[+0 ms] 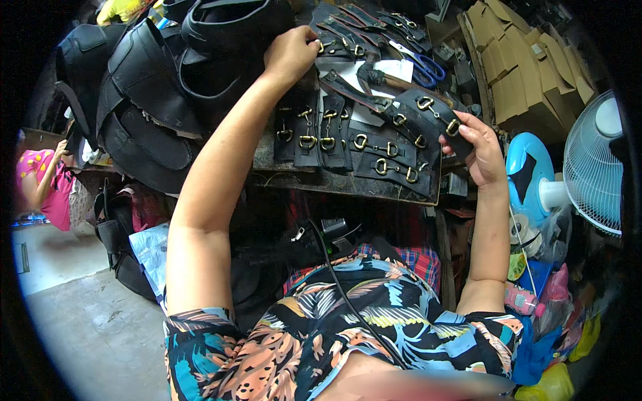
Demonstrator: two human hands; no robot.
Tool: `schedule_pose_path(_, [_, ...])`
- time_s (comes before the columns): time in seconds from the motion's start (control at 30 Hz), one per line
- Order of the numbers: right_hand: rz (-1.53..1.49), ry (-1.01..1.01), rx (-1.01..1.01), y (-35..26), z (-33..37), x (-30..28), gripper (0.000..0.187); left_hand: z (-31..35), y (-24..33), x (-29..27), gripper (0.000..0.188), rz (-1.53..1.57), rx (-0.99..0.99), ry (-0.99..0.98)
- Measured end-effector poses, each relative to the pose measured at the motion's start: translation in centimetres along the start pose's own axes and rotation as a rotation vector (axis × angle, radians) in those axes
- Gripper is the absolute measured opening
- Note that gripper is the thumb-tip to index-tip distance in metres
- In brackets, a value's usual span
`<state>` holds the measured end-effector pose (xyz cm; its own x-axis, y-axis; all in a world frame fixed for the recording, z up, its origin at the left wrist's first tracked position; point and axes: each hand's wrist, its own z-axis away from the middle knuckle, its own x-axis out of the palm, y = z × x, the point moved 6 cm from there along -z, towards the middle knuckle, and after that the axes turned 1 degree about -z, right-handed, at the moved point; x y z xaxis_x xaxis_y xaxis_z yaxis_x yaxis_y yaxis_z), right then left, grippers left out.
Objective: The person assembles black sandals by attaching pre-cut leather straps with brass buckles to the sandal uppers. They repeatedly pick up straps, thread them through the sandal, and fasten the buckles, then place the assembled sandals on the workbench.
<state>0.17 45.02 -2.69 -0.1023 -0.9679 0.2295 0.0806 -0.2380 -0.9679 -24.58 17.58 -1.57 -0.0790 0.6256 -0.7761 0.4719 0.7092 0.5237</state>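
My right hand [480, 148] pinches the end of a black leather strap [438, 116] with gold-coloured metal bits, raised over the right side of the workbench. At the far side my left hand [291, 55] is closed, its fingertips against a pile of black straps with gold bits [338, 48]; what they grip, if anything, is hidden. Between my hands lie a hammer [381, 77] and blue-handled scissors [420, 65], partly on white paper [394, 68]. Several more straps with gold bits [326, 134] are laid out along the near edge of the bench.
Large black leather pieces [137, 100] are heaped at the left. Folded brown cardboard [528, 70] stands at the back right, near a white-and-blue fan [595, 160]. Plastic bags and a pink bottle [523, 299] sit below it. A person in pink [50, 180] is at the far left.
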Motion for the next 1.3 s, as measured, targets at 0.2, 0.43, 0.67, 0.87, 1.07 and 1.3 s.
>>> schedule_pose_path(0.2, [-0.026, 0.009, -0.053, -0.9, -0.1, 0.0, 0.035, 0.1, -1.2, 0.2, 0.024, -0.284, 0.026, -0.054])
schedule_pose_path(0.43, [0.0, -0.001, -0.055, -1.3, -0.3, 0.9, 0.036, 3.0, 3.2, -2.8, 0.028, -0.566, 0.127, -0.07])
schedule_pose_path(0.67, [-0.012, -0.1, -0.087, -2.8, -0.9, 4.8, 0.037, 8.5, 11.8, 0.0, 0.039, -0.313, 0.576, -0.256])
schedule_pose_path(0.87, [-0.029, 0.052, -0.161, -4.5, 1.3, 2.9, 0.037, 8.5, 11.7, -0.5, 0.02, -0.297, 0.7, -0.052])
schedule_pose_path(1.07, [-0.158, 0.102, -0.242, -4.6, 3.4, -0.8, 0.036, 5.4, 7.7, -2.5, 0.014, 0.236, 0.236, -0.021])
schedule_pose_path(1.3, [-0.08, 0.098, -0.245, -3.5, 3.3, -0.7, 0.036, 4.5, 3.8, -1.1, 0.019, 1.197, -0.367, -0.161])
